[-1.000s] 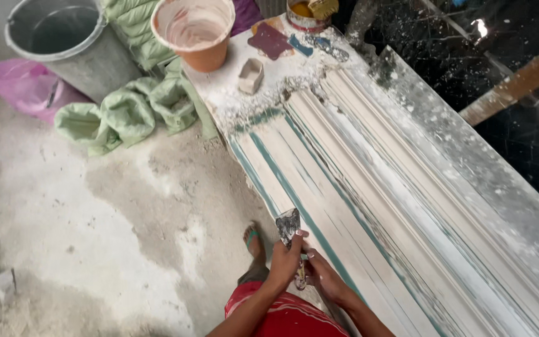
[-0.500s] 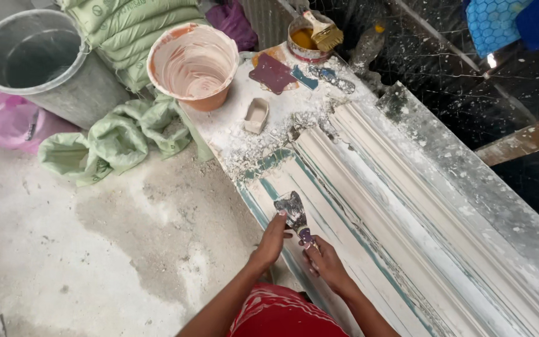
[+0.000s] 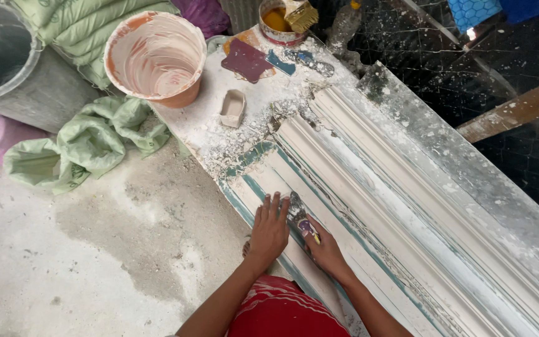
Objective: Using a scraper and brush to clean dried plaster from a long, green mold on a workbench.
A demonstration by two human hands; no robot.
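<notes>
On a plaster-spattered workbench (image 3: pixel 244 134) over a dusty concrete floor (image 3: pixel 95 262): long white moulding (image 3: pixel 407 206), ridged, teal streaks, running diagonally from upper left to lower right. Small scraper (image 3: pixel 299 215) lies along a groove near its upper-left end. Left hand (image 3: pixel 269 231) pressed flat beside it, fingers spread; right hand (image 3: pixel 325 246) grips the scraper.

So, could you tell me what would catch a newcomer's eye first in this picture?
Most striking is the long white ribbed moulding that runs slantwise across the plaster-dusted bench, streaked with teal lines. At its near end the left hand lies flat on it, while the right hand presses a small scraper against a groove. At the bench's far end stands a plaster-smeared orange bucket, with a grey bin on the floor to its left.
</notes>
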